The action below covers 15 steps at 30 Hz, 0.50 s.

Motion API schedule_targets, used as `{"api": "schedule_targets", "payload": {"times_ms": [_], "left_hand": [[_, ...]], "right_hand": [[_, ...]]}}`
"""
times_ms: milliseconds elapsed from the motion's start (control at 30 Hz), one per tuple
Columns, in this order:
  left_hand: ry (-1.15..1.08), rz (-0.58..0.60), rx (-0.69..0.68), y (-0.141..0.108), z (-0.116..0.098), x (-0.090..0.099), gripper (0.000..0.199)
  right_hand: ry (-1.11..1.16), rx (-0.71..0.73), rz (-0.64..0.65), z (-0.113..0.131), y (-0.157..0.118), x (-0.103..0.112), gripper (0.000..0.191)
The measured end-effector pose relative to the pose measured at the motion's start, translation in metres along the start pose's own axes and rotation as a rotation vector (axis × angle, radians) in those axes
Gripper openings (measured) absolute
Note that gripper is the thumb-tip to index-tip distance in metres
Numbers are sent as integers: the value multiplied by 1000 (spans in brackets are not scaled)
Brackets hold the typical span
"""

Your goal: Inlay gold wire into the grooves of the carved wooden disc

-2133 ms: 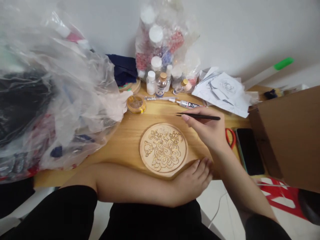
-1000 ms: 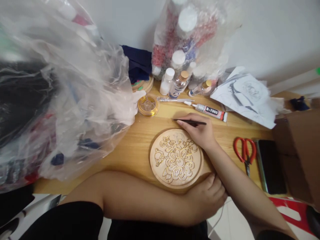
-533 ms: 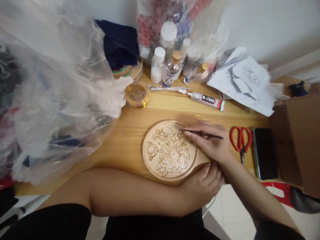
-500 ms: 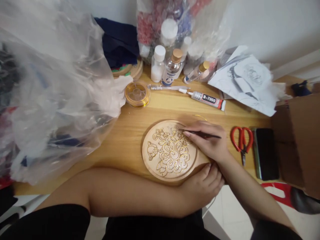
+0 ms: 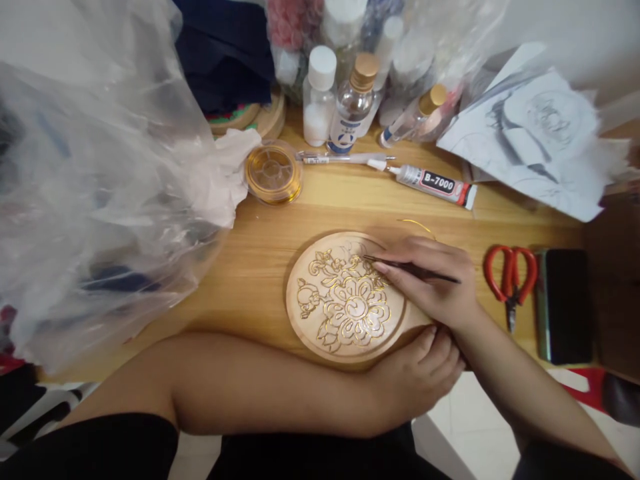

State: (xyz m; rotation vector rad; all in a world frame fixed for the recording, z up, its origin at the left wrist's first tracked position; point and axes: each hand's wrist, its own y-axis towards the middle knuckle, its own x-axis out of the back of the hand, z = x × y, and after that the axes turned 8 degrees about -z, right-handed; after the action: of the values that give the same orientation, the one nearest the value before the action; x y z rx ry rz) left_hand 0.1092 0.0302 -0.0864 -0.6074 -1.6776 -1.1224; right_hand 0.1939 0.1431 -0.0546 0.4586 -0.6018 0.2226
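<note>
A round pale wooden board (image 5: pixel 299 337) with a handle lies near the table's front edge. Gold wire outlines a large flower (image 5: pixel 357 308), with leaves and smaller shapes around it; faint drawn lines show near the top rim. My right hand (image 5: pixel 440 277) pinches dark, thin tweezers (image 5: pixel 425 271), their tips touching or just above the upper part of the design. My left hand (image 5: pixel 420 373) is closed around the handle, which its fingers mostly hide. A loose bit of gold wire (image 5: pixel 419 225) lies just beyond my right hand.
A spool of gold wire (image 5: pixel 273 173), a pen (image 5: pixel 340 158) and a B-7000 glue tube (image 5: pixel 435 185) lie behind the board. Bottles (image 5: pixel 350 110) stand farther back. Red-handled pliers (image 5: pixel 511 280) and a phone (image 5: pixel 566 307) are at right, a plastic bag (image 5: pixel 110 200) at left.
The camera view has shifted down and a little left, so most things appear higher and farther right. The tweezers stay at the board's upper part; my left hand keeps its grip.
</note>
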Motion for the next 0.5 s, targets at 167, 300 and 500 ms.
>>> {"api": "schedule_targets", "payload": {"times_ms": [167, 300, 500], "left_hand": [[-18, -56, 44, -1, -1, -2, 43], [-25, -40, 27, -1, 0, -2, 43], [-26, -20, 20, -1, -1, -2, 44]], "right_hand": [[-11, 8, -8, 1, 0, -1, 9], [-32, 18, -12, 2, -1, -1, 9], [-41, 20, -9, 3, -1, -1, 9]]}}
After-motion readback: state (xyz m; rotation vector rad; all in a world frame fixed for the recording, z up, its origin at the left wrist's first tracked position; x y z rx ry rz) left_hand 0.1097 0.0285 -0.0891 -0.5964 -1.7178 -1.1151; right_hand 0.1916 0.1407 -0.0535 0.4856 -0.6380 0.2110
